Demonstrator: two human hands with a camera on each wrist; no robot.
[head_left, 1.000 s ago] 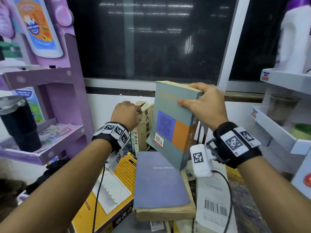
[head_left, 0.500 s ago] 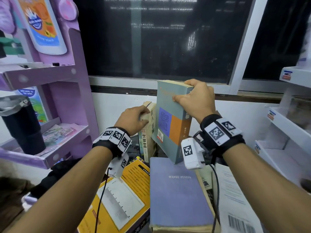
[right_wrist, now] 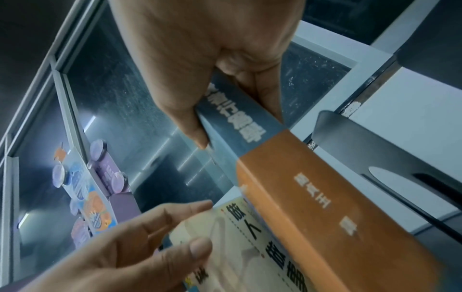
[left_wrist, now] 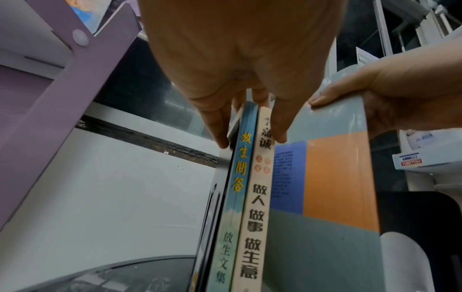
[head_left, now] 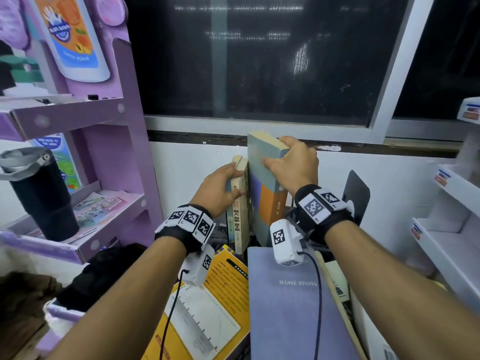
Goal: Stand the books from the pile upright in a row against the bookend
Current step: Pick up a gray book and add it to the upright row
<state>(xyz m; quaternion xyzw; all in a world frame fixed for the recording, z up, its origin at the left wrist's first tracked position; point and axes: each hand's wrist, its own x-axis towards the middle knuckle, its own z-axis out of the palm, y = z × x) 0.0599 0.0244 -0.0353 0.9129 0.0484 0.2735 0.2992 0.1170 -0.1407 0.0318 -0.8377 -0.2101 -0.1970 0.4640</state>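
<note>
A thick grey-green book [head_left: 262, 178] with orange and blue blocks stands upright, and my right hand [head_left: 288, 162] grips its top edge, thumb on the cover. It touches a cream-spined book [left_wrist: 257, 197], which stands next to a blue-spined book [left_wrist: 237, 187]. My left hand [head_left: 228, 183] pinches the tops of these two slim books. A thin black bookend [left_wrist: 215, 197] stands against the blue-spined book's left side. A second black bookend [head_left: 355, 193] stands apart to the right. The pile in front holds a lilac book [head_left: 293, 302] and a yellow book [head_left: 220, 294], both lying flat.
A purple shelf unit [head_left: 124, 152] stands at the left with a black tumbler [head_left: 39, 196] on it. White shelves [head_left: 452, 198] line the right side. A white wall and a dark window [head_left: 259, 61] are close behind the books.
My right hand has carried the grey-green book left and away from me, from tilted above the pile to upright against the cream-spined book. My left hand stayed on the slim books.
</note>
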